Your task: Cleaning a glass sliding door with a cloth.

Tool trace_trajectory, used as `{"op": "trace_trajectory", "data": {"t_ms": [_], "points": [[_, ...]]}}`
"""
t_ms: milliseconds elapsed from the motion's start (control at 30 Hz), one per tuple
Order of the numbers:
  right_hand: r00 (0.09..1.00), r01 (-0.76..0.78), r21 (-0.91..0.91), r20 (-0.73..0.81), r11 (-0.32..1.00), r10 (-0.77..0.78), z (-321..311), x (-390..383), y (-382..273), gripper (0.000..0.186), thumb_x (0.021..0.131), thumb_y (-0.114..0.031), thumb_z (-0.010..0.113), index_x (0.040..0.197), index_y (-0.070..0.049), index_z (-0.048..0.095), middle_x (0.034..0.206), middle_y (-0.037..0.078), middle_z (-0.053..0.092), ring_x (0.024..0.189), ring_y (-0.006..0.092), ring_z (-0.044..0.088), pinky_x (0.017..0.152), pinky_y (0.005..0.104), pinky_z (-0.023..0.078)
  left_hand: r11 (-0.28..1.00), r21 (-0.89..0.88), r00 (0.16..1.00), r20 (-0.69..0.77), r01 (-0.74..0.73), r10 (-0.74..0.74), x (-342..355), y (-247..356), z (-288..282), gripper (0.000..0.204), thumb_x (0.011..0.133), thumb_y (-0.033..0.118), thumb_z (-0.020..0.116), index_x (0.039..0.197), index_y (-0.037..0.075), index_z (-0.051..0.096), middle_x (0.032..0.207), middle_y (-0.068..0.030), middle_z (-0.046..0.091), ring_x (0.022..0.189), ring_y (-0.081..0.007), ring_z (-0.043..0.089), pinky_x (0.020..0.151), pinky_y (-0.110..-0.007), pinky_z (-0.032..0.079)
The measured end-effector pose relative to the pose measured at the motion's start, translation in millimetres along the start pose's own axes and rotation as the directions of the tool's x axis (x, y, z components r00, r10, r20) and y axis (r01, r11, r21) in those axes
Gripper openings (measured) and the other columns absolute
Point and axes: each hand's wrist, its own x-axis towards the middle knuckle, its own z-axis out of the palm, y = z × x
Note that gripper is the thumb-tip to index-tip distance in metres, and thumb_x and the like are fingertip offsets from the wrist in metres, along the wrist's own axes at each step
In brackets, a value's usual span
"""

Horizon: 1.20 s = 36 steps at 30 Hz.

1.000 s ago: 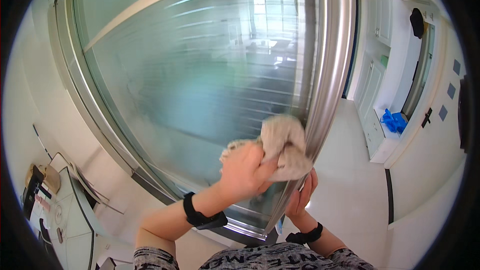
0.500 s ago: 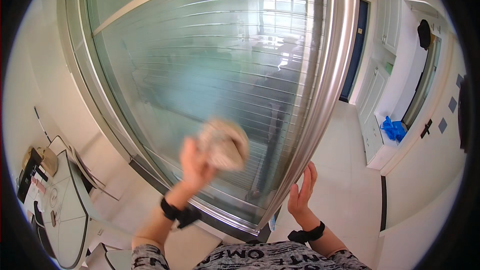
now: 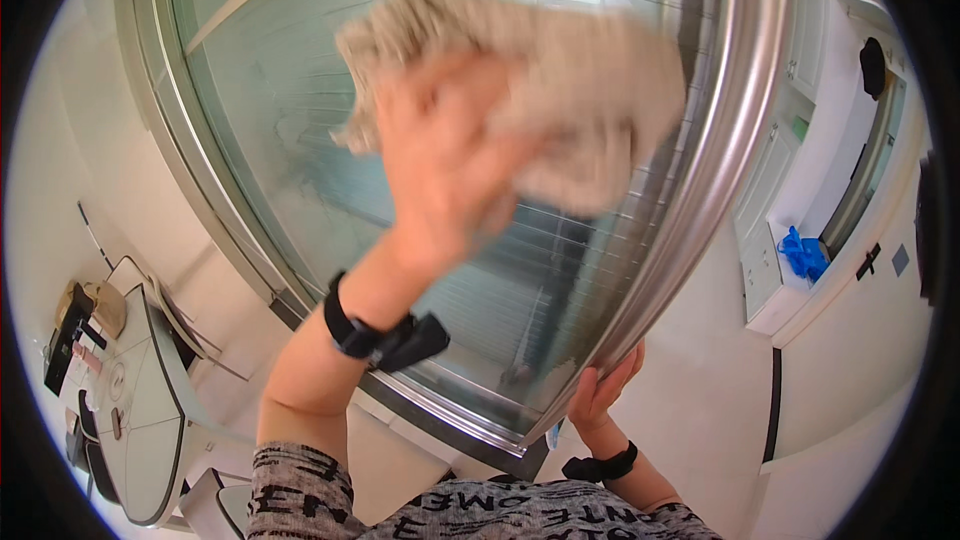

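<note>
A large glass door panel with horizontal lines fills the middle of the view, set in a shiny metal door frame. My left hand is raised in front of it, closed on a beige cloth. The cloth is spread across the upper part of the glass, blurred by motion, and seems to lie against it. Lower down, my right hand holds the vertical edge of the frame near its bottom corner, its fingers partly hidden along the edge.
At left stands a glass-topped table with a paper bag and small items, with a chair beside it. White cabinets line the right side, with a blue plastic bag on a low ledge. Pale floor lies beyond the door edge.
My left hand has moved up with the cloth, which has gone from bunched to spread out. My right hand has closed in on the frame edge. The view has shifted slightly.
</note>
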Motion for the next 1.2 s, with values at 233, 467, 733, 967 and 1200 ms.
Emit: {"op": "trace_trajectory", "data": {"t_ms": [233,467,733,967,1200], "points": [[1.0,0.017,-0.016,-0.019,1.0,-0.017,4.4,-6.4,4.3,0.057,0.083,-0.009,0.039,0.133,0.01,0.02,0.137,0.027,0.022,0.127,0.0434,0.023,0.104,0.051,0.018,0.968,-0.07,0.864,0.47,0.242,-0.182,-162.0,86.0,-47.6,0.022,0.053,0.022,0.062,0.075,0.021,0.062,0.115,0.0031,0.057,0.101,-0.0208,0.052,0.073,-0.042,0.032],[1.0,-0.008,-0.04,-0.019,0.999,0.008,-1.6,-8.0,-3.8,0.055,0.085,-0.01,0.036,0.133,0.011,0.02,0.137,0.028,0.021,0.127,0.0433,0.024,0.104,0.0509,0.019,0.952,-0.17,0.595,0.803,0.253,-0.015,-236.5,79.2,-108.1,0.022,0.061,0.021,0.064,0.083,0.02,0.067,0.115,0.0045,0.055,0.106,-0.0187,0.048,0.079,-0.041,0.034],[0.999,0.003,-0.088,-0.04,0.996,-0.006,0.0,-13.7,-2.7,0.054,0.087,-0.011,0.035,0.134,0.01,0.019,0.138,0.028,0.02,0.127,0.0428,0.023,0.104,0.0504,0.019,0.887,0.463,0.976,0.192,0.0,-0.1,-50.5,-97.2,-104.1,0.033,0.055,0.005,0.063,0.085,0.017,0.067,0.106,-0.0099,0.057,0.102,-0.0338,0.049,0.08,-0.046,0.041],[0.995,-0.096,-0.077,-0.029,0.992,0.094,7.5,-16.3,-2.0,0.057,0.091,-0.016,0.033,0.138,0.007,0.01,0.142,0.026,0.012,0.131,0.0372,0.018,0.106,0.0475,0.016,0.979,0.134,0.986,-0.086,0.156,-0.146,-10.0,-127.5,-51.5,0.043,0.059,0.004,0.057,0.101,0.01,0.062,0.109,-0.0114,0.053,0.097,-0.0342,0.046,0.083,-0.039,0.039],[0.993,-0.09,-0.074,-0.076,0.993,0.084,10.2,-11.8,-1.8,0.061,0.091,-0.02,0.034,0.138,0.01,0.007,0.143,0.024,0.01,0.131,0.035,0.017,0.107,0.0441,0.015,0.957,0.002,0.925,0.254,0.29,-0.281,-174.7,-33.7,-75.6,0.027,0.052,0.01,0.062,0.078,0.011,0.054,0.107,-0.0123,0.053,0.097,-0.0363,0.05,0.078,-0.049,0.038]]}}
